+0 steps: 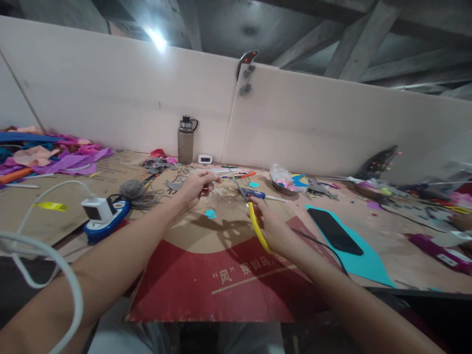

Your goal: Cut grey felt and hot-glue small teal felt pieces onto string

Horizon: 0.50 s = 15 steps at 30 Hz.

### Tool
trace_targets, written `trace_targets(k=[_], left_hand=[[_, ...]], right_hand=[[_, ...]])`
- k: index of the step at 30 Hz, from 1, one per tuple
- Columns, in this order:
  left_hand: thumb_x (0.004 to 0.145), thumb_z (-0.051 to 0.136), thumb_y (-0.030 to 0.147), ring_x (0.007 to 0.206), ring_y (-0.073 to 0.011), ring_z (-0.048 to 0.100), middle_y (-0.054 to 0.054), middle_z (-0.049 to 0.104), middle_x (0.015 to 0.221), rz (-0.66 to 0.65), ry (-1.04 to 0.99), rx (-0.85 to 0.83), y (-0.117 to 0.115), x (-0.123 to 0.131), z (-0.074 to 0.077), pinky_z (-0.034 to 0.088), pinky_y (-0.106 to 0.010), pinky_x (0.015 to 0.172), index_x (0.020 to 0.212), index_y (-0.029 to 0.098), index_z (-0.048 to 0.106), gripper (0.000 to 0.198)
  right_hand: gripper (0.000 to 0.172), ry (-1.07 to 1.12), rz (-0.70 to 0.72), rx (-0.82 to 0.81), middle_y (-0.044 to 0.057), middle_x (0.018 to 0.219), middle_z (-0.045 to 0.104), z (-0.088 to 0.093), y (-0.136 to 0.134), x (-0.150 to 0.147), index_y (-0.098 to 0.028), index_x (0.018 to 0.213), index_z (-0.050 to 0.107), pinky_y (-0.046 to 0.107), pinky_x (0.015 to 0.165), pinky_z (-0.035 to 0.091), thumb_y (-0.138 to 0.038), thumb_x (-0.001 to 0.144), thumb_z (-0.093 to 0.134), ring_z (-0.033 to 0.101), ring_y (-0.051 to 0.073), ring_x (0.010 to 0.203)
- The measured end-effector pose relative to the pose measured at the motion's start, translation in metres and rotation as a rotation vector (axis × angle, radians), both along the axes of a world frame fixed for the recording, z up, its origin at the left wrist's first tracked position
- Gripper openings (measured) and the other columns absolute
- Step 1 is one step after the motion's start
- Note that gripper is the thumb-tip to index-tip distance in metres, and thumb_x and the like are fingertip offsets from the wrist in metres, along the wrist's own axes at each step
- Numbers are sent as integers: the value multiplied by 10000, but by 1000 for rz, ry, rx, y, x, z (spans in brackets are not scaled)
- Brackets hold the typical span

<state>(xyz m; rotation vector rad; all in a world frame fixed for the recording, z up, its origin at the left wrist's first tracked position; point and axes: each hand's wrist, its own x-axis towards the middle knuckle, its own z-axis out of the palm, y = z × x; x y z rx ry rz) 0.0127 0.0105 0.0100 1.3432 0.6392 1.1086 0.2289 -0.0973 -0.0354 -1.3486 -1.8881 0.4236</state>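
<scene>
My right hand point(266, 225) grips a pair of scissors point(255, 226) by the yellow handle. The metal blades point up and away, and appear slightly apart. To their left, my left hand point(199, 189) is raised over the cardboard with thumb and fingers pinched together. Whatever is between those fingertips is too small to make out. Beneath both hands lies a red and tan cardboard sheet point(177, 285). Small turquoise scraps point(210, 213) rest on it, and a blue-handled tool point(254, 193) lies just beyond the scissors.
On the left are a blue power strip point(106, 223) with a white charger, grey yarn point(134, 191) and colourful scraps point(70, 160). A bottle point(186, 140) stands by the partition. To the right lie a phone point(335, 230) on turquoise sheet and a bowl point(283, 188). Someone's hand point(461, 221) shows at far right.
</scene>
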Motion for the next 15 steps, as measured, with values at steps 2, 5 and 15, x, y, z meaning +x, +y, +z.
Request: trace_targets(k=[2, 5, 15], left_hand=[[641, 693, 276, 460, -45, 406, -10, 567, 644, 6, 9, -6, -2, 1, 1, 182, -166, 377, 668, 138, 596, 171], [630, 680, 263, 464, -45, 408, -23, 594, 681, 14, 4, -15, -6, 3, 3, 186, -169, 387, 640, 139, 570, 166], [622, 657, 245, 476, -47, 401, -10, 544, 628, 42, 33, 0, -8, 4, 5, 174, -168, 400, 647, 129, 596, 133]], right_hand=[[552, 35, 28, -30, 67, 962, 624, 2, 4, -4, -201, 1280, 450, 312, 770, 477, -163, 733, 514, 591, 194, 899], [404, 78, 8, -47, 15, 814, 586, 9, 4, -11, -203, 1194, 507, 273, 643, 442, -280, 797, 524, 542, 159, 717], [324, 107, 35, -64, -30, 673, 488, 10, 6, -18, -225, 1054, 595, 248, 566, 372, -441, 816, 553, 457, 138, 625]])
